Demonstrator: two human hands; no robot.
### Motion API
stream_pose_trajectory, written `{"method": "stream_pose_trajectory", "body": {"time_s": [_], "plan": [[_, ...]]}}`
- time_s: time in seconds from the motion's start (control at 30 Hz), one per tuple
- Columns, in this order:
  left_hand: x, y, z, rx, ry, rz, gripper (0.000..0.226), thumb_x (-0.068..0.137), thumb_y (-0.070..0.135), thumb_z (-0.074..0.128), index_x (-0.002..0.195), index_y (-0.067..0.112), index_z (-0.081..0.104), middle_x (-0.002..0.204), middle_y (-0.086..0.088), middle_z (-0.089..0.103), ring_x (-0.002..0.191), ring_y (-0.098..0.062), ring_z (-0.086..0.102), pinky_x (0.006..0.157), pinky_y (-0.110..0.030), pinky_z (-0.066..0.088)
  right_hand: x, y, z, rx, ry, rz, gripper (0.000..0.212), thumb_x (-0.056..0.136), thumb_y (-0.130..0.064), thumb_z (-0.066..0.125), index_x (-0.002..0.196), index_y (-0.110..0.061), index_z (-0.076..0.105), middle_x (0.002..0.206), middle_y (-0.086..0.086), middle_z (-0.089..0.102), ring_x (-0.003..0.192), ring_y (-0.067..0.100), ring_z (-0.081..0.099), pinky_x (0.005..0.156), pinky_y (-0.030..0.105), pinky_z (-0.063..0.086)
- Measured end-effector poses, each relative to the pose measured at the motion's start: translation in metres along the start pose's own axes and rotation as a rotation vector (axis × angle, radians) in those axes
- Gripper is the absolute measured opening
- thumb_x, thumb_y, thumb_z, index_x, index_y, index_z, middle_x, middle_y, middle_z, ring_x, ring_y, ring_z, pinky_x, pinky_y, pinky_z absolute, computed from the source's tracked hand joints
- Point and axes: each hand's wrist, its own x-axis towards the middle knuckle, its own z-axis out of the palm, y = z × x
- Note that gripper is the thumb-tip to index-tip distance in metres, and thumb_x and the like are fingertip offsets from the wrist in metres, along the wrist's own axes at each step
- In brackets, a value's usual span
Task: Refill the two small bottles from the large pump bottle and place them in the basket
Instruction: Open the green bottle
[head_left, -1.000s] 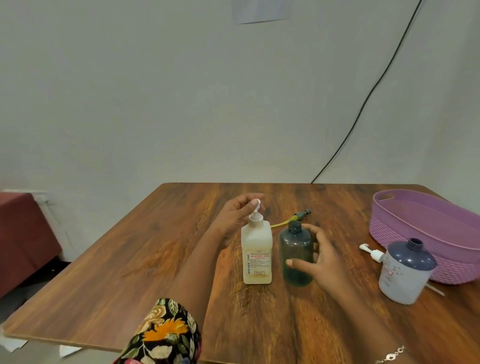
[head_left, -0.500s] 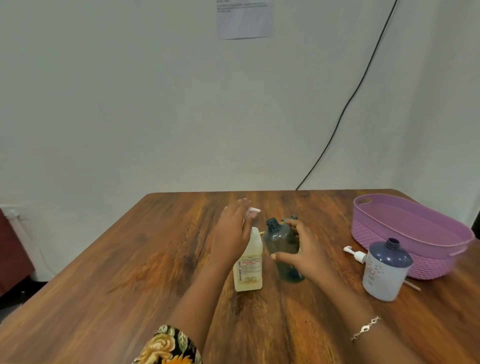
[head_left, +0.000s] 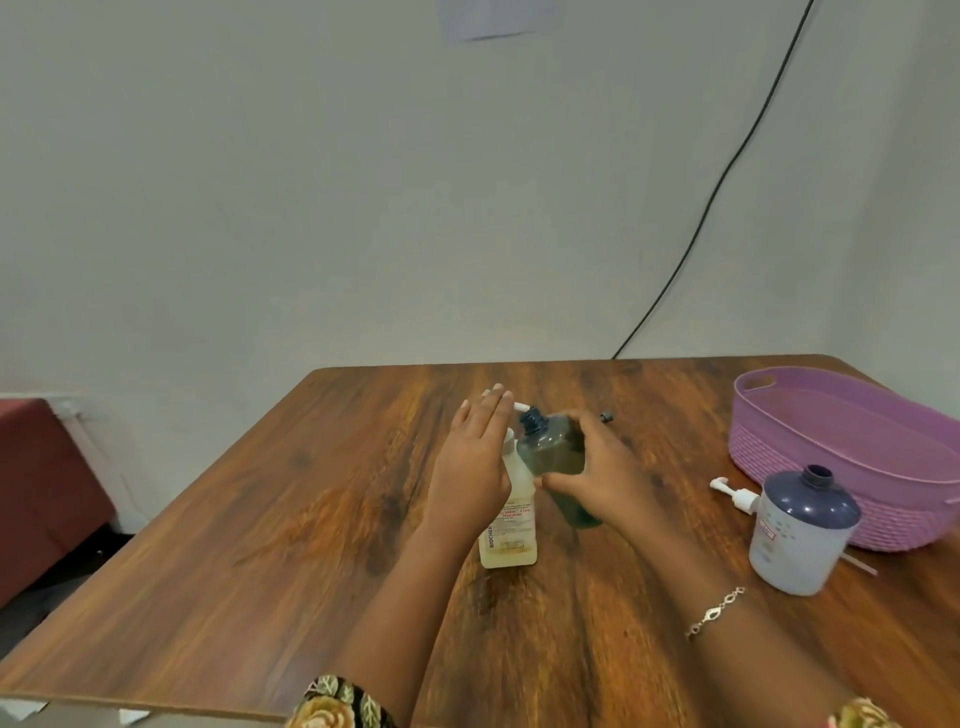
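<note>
A cream pump bottle (head_left: 511, 525) stands mid-table. My left hand (head_left: 480, 462) lies flat on its pump head, fingers straight, and the white nozzle pokes out to the right. My right hand (head_left: 597, 478) grips a dark translucent small bottle (head_left: 553, 447), uncapped and tilted left, its open neck just under the nozzle. A second small bottle (head_left: 800, 535), white with a navy top and no cap, stands to the right. The purple basket (head_left: 810, 441) sits behind it at the table's right edge.
A white pump cap (head_left: 735, 493) with its tube lies beside the white bottle. A small dark cap (head_left: 606, 416) lies behind my right hand. A black cable (head_left: 727, 171) runs down the wall. A red seat (head_left: 41, 488) stands left of the wooden table (head_left: 311, 519).
My right hand lifted and tilted the dark bottle toward the pump nozzle. My left hand moved from touching the pump head to lying flat over it.
</note>
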Motion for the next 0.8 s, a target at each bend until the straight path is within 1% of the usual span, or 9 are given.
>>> {"method": "stream_pose_trajectory", "body": {"time_s": [0.1, 0.23, 0.3, 0.37, 0.43, 0.53, 0.67, 0.73, 0.8], "plan": [[0.0, 0.003, 0.001, -0.042, 0.036, -0.011, 0.057, 0.073, -0.012, 0.046, 0.13, -0.003, 0.05, 0.135, -0.018, 0.05, 0.127, -0.03, 0.045, 0.108, -0.044, 0.024, 0.001, -0.003, 0.0, 0.008, 0.003, -0.013, 0.07, 0.064, -0.027, 0.08, 0.123, -0.027, 0.042, 0.123, -0.006, 0.051, 0.101, 0.006, 0.045, 0.075, 0.017, 0.035], [0.003, 0.002, 0.004, -0.026, 0.069, 0.021, 0.054, 0.067, -0.016, 0.053, 0.12, -0.009, 0.057, 0.121, -0.022, 0.059, 0.115, -0.036, 0.056, 0.104, -0.054, 0.027, 0.004, -0.007, -0.004, 0.02, -0.008, -0.032, 0.069, 0.064, -0.029, 0.08, 0.122, -0.03, 0.042, 0.117, -0.013, 0.047, 0.1, 0.003, 0.041, 0.074, 0.016, 0.034], [0.004, 0.0, 0.007, -0.004, 0.086, 0.043, 0.05, 0.067, -0.015, 0.058, 0.117, -0.009, 0.059, 0.114, -0.021, 0.061, 0.11, -0.034, 0.058, 0.104, -0.054, 0.028, 0.004, -0.006, -0.005, 0.03, -0.022, -0.042, 0.068, 0.065, -0.029, 0.079, 0.12, -0.036, 0.04, 0.113, -0.019, 0.043, 0.099, 0.001, 0.041, 0.069, 0.009, 0.03], [0.004, -0.002, 0.008, 0.009, 0.103, 0.062, 0.044, 0.074, -0.006, 0.047, 0.117, -0.008, 0.06, 0.112, -0.02, 0.061, 0.11, -0.028, 0.054, 0.105, -0.052, 0.033, 0.002, -0.005, -0.005, 0.039, -0.023, -0.058, 0.068, 0.064, -0.03, 0.079, 0.117, -0.042, 0.037, 0.111, -0.022, 0.041, 0.098, 0.0, 0.041, 0.069, 0.008, 0.031], [0.006, -0.001, 0.008, 0.011, 0.117, 0.066, 0.045, 0.076, -0.002, 0.041, 0.116, -0.009, 0.06, 0.113, -0.02, 0.062, 0.113, -0.026, 0.048, 0.101, -0.051, 0.04, 0.004, -0.003, -0.003, 0.041, -0.009, -0.076, 0.071, 0.064, -0.03, 0.079, 0.121, -0.039, 0.038, 0.112, -0.022, 0.04, 0.1, 0.0, 0.041, 0.072, 0.013, 0.033], [0.006, 0.001, 0.006, 0.015, 0.117, 0.075, 0.044, 0.071, -0.01, 0.052, 0.114, -0.01, 0.06, 0.114, -0.023, 0.062, 0.113, -0.035, 0.054, 0.093, -0.048, 0.046, 0.005, -0.002, 0.002, 0.032, 0.01, -0.082, 0.075, 0.064, -0.028, 0.08, 0.127, -0.029, 0.04, 0.116, -0.016, 0.043, 0.104, 0.002, 0.039, 0.083, 0.021, 0.034], [0.003, 0.006, -0.006, -0.059, 0.035, -0.069, 0.05, 0.075, -0.013, 0.057, 0.125, -0.006, 0.054, 0.125, -0.02, 0.056, 0.111, -0.033, 0.058, 0.083, -0.027, 0.045, 0.003, -0.007, 0.002, 0.034, 0.02, -0.037, 0.073, 0.064, -0.026, 0.08, 0.126, -0.024, 0.042, 0.124, -0.006, 0.05, 0.106, 0.008, 0.044, 0.083, 0.024, 0.035], [0.001, 0.006, -0.009, -0.032, 0.021, -0.063, 0.051, 0.077, -0.013, 0.055, 0.127, -0.005, 0.052, 0.127, -0.019, 0.055, 0.114, -0.035, 0.055, 0.085, -0.032, 0.048, 0.003, -0.01, 0.002, 0.031, 0.021, -0.02, 0.071, 0.064, -0.025, 0.08, 0.124, -0.023, 0.043, 0.124, -0.003, 0.052, 0.108, 0.013, 0.048, 0.082, 0.025, 0.037], [0.003, 0.006, -0.011, -0.007, 0.001, -0.039, 0.05, 0.075, -0.015, 0.053, 0.125, -0.007, 0.053, 0.126, -0.021, 0.055, 0.118, -0.039, 0.051, 0.099, -0.046, 0.045, 0.004, -0.011, 0.002, 0.023, 0.023, -0.005, 0.071, 0.064, -0.024, 0.081, 0.123, -0.023, 0.043, 0.124, -0.002, 0.052, 0.108, 0.016, 0.05, 0.083, 0.027, 0.04]]}}
